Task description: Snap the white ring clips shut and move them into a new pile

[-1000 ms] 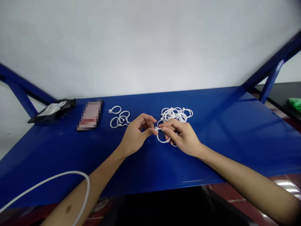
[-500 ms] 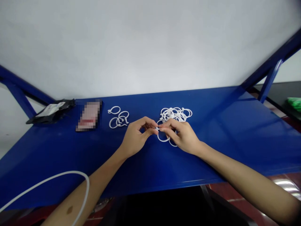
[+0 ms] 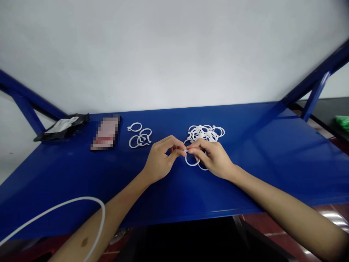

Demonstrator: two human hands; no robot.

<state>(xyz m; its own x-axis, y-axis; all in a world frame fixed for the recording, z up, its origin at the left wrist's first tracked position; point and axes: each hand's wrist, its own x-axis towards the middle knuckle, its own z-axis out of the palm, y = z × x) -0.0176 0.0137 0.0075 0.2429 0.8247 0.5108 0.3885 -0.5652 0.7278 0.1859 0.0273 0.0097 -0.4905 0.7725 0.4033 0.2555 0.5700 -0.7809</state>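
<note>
My left hand and my right hand meet at the middle of a blue table. Both pinch the same white plastic ring at its top, where the fingertips touch. The ring hangs down between the hands just above the table. Behind my right hand lies a heap of white rings. A smaller group of white rings lies to the left of my left hand.
A pixelated flat object lies left of the small ring group. A black packet with a white label sits at the table's far left corner. A white cable loops over my left forearm. Blue frame struts rise at both sides.
Both hands stay pinched on the ring and have barely shifted; the fingertips have closed a little tighter together at the ring's top.
</note>
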